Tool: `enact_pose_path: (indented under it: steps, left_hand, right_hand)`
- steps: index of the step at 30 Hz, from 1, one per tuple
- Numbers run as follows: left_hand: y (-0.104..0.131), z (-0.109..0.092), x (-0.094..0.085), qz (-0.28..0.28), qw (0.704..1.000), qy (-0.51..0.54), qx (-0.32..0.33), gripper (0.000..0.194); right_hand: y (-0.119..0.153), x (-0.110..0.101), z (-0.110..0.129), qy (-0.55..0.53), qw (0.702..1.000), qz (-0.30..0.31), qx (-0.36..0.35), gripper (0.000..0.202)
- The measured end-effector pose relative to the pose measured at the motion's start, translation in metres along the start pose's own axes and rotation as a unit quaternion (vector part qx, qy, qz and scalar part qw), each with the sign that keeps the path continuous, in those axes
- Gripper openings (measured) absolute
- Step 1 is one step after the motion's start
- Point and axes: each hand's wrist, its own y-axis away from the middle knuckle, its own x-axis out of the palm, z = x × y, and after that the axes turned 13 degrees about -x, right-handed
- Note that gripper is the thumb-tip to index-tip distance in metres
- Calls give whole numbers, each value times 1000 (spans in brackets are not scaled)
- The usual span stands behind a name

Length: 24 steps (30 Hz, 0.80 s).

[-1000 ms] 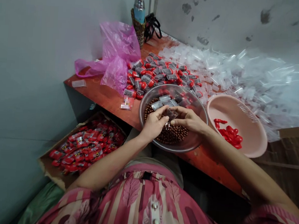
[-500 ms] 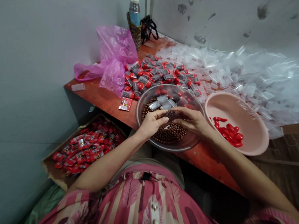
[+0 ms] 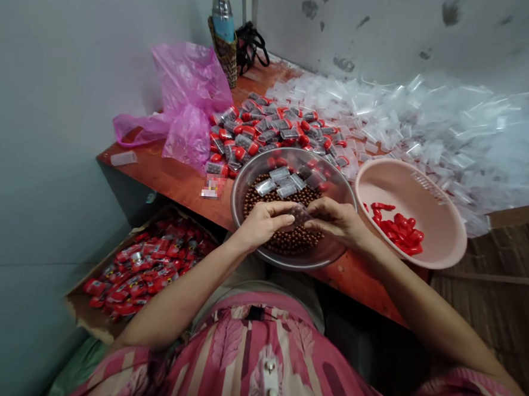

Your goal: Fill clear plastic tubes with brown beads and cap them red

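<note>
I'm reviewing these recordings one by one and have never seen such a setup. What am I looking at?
No machine here: one camera worn on a person's head looks forward and down at two bare hands. The left hand and right hand together hold a small see-through item over a bowl of brown beads, with clear containers lying on the beads. On the reddish table are red-capped containers, a heap of clear plastic pieces, a pink bag and a pink basin of red pieces.

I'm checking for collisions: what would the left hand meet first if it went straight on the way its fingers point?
Past the small case it holds, the left hand would probably meet the right hand first, though depth is unclear.
</note>
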Motion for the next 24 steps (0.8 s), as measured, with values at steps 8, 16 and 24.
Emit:
enact_pose_path:
  steps: [8,16,24]
  left_hand:
    - [3,0,0,-45,999,-8,25,34]
    - [4,-2,4,-35,985,167,-13,46]
    - [6,-2,3,-94,974,203,25,44]
  right_hand:
    - [0,-20,-2,33,997,66,0,25]
    - [-35,-52,-53,468,870,147,40,27]
    - [-61,-27,-61,497,832,243,-36,30]
